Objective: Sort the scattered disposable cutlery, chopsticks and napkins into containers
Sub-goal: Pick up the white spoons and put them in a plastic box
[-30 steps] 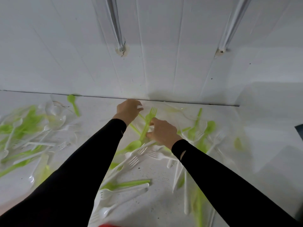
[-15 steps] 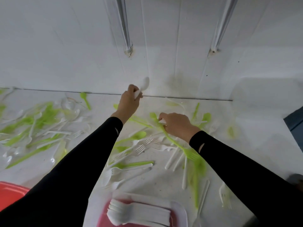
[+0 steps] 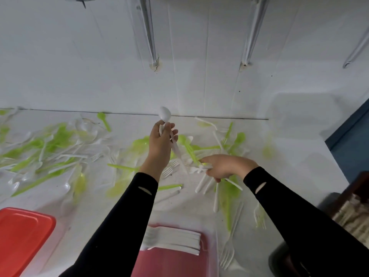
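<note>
Since a second ago my left hand has come up off the tabletop with a spoon in it, and my right hand no longer holds the green fork it had half a second ago.

Far left, near edge: a red lid lies flat. Behind it, green and white cutlery is strewn loose and overlapping, blurred in places.

Left hand: raised above the tabletop, fingers curled round the neck of a white spoon. Bowl uppermost, handle slanting down to the right. A second white item sits against the palm; I cannot tell what it is.

Near edge, centre: a pink container holds a neat stack of white forks, lying flat with their handles to the right.

Right hand: low at the tabletop, thumb and fingers closed on a cluster of white pieces; one handle sticks out behind the palm.

Right of that: more green and white cutlery, and a single white fork just beside the container.
</note>
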A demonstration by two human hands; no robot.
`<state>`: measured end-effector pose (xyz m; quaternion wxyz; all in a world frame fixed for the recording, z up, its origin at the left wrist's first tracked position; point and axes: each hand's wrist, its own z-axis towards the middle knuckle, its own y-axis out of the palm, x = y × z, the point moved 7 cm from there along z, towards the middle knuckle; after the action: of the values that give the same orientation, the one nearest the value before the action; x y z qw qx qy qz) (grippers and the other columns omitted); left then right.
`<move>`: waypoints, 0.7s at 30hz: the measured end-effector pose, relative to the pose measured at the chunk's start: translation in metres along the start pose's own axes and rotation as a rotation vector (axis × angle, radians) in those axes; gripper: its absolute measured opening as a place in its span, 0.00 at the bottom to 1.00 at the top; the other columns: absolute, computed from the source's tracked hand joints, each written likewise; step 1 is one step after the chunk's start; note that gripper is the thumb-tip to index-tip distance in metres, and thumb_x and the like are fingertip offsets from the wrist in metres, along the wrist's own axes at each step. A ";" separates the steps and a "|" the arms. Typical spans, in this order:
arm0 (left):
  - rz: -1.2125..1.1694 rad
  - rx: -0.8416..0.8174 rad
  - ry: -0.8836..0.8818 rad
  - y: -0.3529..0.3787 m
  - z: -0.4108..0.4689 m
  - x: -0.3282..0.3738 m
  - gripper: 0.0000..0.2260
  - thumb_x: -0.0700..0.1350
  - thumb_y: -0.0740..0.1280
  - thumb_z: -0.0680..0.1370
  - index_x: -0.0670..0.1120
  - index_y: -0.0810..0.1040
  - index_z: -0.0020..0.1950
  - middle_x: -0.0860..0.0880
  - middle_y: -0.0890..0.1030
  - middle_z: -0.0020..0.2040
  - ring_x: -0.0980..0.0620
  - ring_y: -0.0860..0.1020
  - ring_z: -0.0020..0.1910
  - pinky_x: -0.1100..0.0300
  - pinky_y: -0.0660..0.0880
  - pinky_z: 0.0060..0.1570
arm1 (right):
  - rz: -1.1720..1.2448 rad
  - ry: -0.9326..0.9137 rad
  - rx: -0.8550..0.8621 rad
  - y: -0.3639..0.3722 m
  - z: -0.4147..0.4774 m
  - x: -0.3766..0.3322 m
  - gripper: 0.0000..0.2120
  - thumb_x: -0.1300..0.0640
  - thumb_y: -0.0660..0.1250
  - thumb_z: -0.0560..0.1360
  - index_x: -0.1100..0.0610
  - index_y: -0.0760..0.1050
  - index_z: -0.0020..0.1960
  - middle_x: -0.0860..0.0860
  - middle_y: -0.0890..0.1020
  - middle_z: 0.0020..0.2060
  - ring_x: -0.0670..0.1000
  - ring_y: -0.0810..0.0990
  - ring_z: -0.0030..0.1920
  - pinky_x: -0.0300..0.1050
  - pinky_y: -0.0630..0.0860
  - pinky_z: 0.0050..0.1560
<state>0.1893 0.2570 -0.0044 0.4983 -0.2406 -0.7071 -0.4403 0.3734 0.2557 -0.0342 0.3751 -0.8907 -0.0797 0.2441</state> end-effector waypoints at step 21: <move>0.309 0.081 -0.154 -0.006 -0.019 -0.005 0.25 0.66 0.60 0.77 0.46 0.82 0.45 0.54 0.67 0.32 0.57 0.65 0.27 0.65 0.62 0.25 | 0.457 -0.007 0.431 -0.040 0.024 0.018 0.32 0.59 0.60 0.76 0.44 0.53 0.76 0.56 0.74 0.61 0.52 0.78 0.42 0.42 0.72 0.37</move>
<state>0.1962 0.2380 -0.0088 0.5139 -0.3593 -0.7147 -0.3099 0.3789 0.3045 -0.0271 0.4902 -0.7847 0.1749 0.3367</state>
